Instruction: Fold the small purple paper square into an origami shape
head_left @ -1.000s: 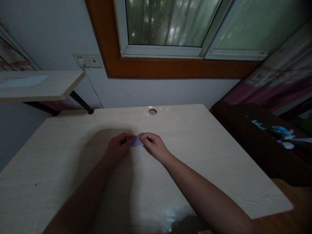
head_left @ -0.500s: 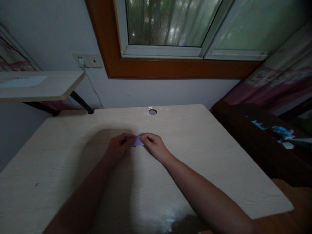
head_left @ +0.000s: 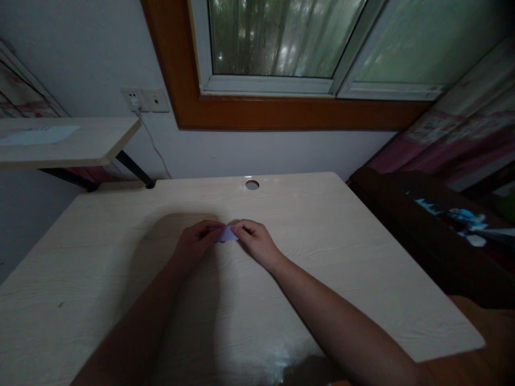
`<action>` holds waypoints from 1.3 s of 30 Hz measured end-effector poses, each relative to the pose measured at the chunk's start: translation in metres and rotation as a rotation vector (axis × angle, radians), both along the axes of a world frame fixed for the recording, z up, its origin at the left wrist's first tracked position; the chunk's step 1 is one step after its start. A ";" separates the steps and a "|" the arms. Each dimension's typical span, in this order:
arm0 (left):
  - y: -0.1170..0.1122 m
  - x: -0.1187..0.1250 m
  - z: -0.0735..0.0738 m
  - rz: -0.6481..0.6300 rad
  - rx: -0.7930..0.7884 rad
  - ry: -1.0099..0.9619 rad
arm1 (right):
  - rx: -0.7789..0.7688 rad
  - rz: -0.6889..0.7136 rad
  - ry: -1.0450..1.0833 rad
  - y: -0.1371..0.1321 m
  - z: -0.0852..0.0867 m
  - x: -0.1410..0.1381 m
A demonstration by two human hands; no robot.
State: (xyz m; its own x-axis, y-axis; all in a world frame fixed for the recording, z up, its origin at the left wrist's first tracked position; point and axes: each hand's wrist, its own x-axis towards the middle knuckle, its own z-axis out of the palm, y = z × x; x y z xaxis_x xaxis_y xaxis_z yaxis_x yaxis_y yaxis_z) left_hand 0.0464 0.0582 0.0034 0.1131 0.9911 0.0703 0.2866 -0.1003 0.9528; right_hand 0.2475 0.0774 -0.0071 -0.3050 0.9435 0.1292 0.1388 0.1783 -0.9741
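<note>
A small piece of purple paper (head_left: 226, 234) lies on the light wooden table (head_left: 341, 252), near its middle. My left hand (head_left: 196, 242) pinches the paper's left end with curled fingers. My right hand (head_left: 254, 241) pinches the right end the same way. Both hands rest low on the tabletop, and most of the paper is hidden between the fingers.
A round cable hole (head_left: 252, 184) sits near the table's far edge. A second tabletop (head_left: 76, 140) stands higher at the left, under a wall socket (head_left: 145, 100) with a white cable. A dark wooden bed frame (head_left: 422, 230) runs along the right. A window is above.
</note>
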 end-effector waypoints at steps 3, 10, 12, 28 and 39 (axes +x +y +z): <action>-0.001 0.001 0.004 -0.001 -0.002 0.002 | 0.004 -0.009 -0.003 0.000 -0.001 0.000; -0.001 0.001 0.005 0.016 0.024 0.074 | -0.001 0.001 0.009 0.000 -0.002 0.001; 0.000 0.000 0.004 0.030 0.041 0.099 | -0.004 -0.002 0.014 0.000 -0.001 0.000; -0.003 -0.002 0.002 -0.137 0.456 0.190 | -0.170 -0.095 0.159 0.002 0.004 0.001; 0.000 0.000 0.001 -0.087 0.573 0.280 | -0.172 0.023 0.126 0.001 0.004 0.001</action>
State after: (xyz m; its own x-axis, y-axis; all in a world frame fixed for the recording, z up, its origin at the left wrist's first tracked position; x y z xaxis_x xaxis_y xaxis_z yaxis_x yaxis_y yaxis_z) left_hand 0.0463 0.0579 0.0039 0.2825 0.7917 0.5417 0.4849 -0.6051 0.6314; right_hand 0.2486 0.0786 -0.0036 -0.3182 0.9480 0.0050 0.0122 0.0093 -0.9999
